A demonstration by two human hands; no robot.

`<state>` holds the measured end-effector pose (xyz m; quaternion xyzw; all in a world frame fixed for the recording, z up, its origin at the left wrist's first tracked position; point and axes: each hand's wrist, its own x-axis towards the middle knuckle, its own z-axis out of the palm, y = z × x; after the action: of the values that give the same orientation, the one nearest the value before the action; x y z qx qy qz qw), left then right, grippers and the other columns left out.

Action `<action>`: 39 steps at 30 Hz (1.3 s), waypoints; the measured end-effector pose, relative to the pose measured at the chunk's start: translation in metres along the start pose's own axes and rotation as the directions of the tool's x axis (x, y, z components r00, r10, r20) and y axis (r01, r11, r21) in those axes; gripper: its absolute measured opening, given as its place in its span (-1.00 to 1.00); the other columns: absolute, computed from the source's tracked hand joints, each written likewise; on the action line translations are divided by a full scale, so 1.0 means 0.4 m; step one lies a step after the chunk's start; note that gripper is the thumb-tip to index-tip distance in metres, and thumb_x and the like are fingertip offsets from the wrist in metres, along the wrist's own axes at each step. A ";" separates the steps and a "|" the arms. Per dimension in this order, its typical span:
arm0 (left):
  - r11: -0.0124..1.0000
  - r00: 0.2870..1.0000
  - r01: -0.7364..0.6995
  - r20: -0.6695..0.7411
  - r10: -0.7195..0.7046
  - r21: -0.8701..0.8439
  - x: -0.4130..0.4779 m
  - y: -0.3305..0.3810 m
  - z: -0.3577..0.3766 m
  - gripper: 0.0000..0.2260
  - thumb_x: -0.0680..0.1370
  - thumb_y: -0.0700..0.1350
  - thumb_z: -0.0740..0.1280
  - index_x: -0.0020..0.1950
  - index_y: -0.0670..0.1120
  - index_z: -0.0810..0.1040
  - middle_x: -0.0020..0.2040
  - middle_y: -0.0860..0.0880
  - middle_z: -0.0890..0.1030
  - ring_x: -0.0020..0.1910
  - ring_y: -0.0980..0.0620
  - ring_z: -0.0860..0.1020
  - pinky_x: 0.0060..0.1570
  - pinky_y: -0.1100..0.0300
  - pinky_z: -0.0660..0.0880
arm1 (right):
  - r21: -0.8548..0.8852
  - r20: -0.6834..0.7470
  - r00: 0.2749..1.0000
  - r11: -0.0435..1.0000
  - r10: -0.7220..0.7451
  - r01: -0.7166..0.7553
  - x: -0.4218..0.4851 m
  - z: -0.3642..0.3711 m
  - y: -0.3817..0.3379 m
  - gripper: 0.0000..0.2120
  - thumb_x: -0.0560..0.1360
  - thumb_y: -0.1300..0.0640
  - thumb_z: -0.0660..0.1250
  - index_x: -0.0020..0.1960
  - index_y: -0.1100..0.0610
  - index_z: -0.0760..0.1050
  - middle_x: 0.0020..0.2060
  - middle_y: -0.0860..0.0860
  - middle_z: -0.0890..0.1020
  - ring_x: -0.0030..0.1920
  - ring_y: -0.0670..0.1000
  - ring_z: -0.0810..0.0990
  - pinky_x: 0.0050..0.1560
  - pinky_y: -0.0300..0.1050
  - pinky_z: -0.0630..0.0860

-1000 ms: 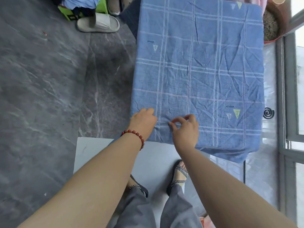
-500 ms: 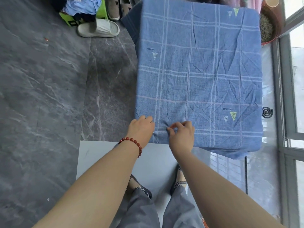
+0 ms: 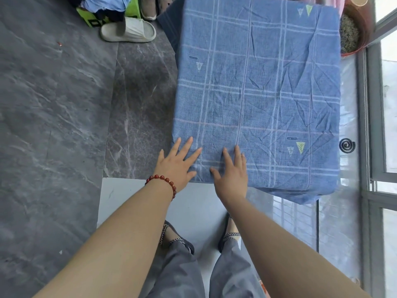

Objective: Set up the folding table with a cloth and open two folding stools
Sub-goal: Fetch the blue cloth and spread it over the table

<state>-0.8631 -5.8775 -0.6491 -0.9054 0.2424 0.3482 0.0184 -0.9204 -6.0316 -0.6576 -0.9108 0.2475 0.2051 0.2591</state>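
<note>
A blue checked cloth (image 3: 257, 87) covers the whole folding table, which is hidden beneath it; the cloth hangs over every edge. My left hand (image 3: 178, 164), with a red bead bracelet on the wrist, lies flat with spread fingers on the cloth at the near left corner. My right hand (image 3: 232, 173) lies flat beside it on the near edge, fingers apart. Neither hand holds anything. No folding stool is recognisable in view.
A white slipper (image 3: 129, 31) and a green box (image 3: 94, 18) with clothes lie on the dark tiled floor at the far left. A brown pot (image 3: 352, 33) stands at the far right. A black mosquito coil (image 3: 347, 145) lies by the window frame (image 3: 371, 125). I stand on a pale mat (image 3: 120, 196).
Both hands have gone from pinching the cloth's near edge to lying flat with open fingers on it. The view has shifted slightly.
</note>
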 end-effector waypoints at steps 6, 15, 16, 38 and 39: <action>0.979 0.997 0.073 0.009 -0.072 -0.188 -0.017 0.038 -0.074 -0.46 0.62 0.14 0.03 0.51 0.22 -0.18 0.56 0.05 -0.16 0.54 -0.07 -0.08 0.44 -0.24 -0.03 | 0.153 -0.003 1.000 0.988 -0.008 0.009 -0.011 -0.068 -0.012 -0.40 0.55 0.00 0.27 0.52 -0.05 0.11 0.55 -0.08 -0.02 0.54 0.01 -0.02 0.44 -0.03 0.15; 0.645 0.947 0.007 -0.202 -0.251 -0.765 -0.094 0.158 -0.279 -0.46 0.60 0.06 0.20 0.52 0.16 0.05 0.56 -0.01 0.02 0.52 0.02 0.06 0.43 0.10 0.10 | 0.451 -0.093 0.988 0.880 -0.120 0.149 -0.047 -0.301 -0.115 -0.42 0.51 0.06 0.35 0.46 0.08 0.24 0.47 0.01 0.20 0.46 0.00 0.23 0.45 -0.08 0.21; 0.617 0.933 -0.016 -0.234 -0.274 -0.787 -0.110 0.173 -0.320 -0.47 0.60 0.02 0.21 0.52 0.14 0.08 0.55 -0.02 0.05 0.52 0.04 0.07 0.42 0.16 0.10 | 0.489 -0.111 0.986 0.857 -0.125 0.164 -0.058 -0.331 -0.128 -0.44 0.50 0.06 0.37 0.43 0.10 0.26 0.43 0.01 0.25 0.41 0.02 0.30 0.41 0.04 0.30; 0.449 0.770 -0.460 -0.596 -0.229 -0.766 -0.550 0.513 -0.964 -0.58 0.53 0.06 0.31 0.37 0.15 0.33 0.31 0.22 0.40 0.25 0.23 0.39 0.09 0.30 0.31 | 0.776 -0.428 0.888 0.435 -0.169 0.457 -0.404 -1.107 -0.195 -0.69 0.47 0.13 0.40 0.20 0.09 0.47 0.16 -0.06 0.54 0.13 -0.15 0.55 -0.17 -0.53 0.42; 0.457 0.765 -0.465 -0.604 -0.224 -0.758 -0.563 0.526 -0.977 -0.58 0.53 0.06 0.31 0.38 0.13 0.34 0.30 0.22 0.40 0.24 0.24 0.39 0.10 0.30 0.30 | 0.780 -0.430 0.886 0.425 -0.171 0.460 -0.415 -1.125 -0.197 -0.69 0.47 0.11 0.41 0.19 0.08 0.48 0.15 -0.08 0.55 0.14 -0.15 0.55 -0.16 -0.52 0.43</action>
<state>-0.8592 -6.0460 -0.1809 -0.8184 0.0864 0.0970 -0.5597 -0.8976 -6.1738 -0.1935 -0.7040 0.1731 -0.1339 0.6756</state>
